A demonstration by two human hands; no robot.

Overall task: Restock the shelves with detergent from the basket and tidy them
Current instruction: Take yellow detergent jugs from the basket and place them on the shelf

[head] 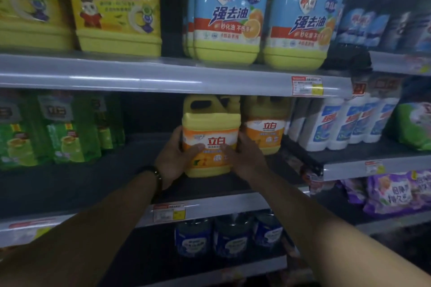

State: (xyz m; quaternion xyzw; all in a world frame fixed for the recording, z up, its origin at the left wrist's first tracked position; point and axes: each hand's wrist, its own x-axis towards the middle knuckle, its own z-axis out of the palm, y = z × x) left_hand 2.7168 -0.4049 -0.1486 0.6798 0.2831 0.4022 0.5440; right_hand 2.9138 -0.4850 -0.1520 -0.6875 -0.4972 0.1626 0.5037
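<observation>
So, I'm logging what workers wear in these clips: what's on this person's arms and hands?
Both forearms are bare, with no sleeves in view and no gloves on either hand. The left hand has a dark band, like a watch or bracelet, around its wrist. The right hand and its wrist show nothing worn.

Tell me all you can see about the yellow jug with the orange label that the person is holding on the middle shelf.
The yellow jug looks like plastic, with a moulded handle loop on top and an orange-and-white label bearing red characters. It stands upright near the front of the dark middle shelf. The left hand and right hand clasp its sides, thumbs across the label. A matching jug stands just behind to its right; whether they touch is unclear.
</observation>
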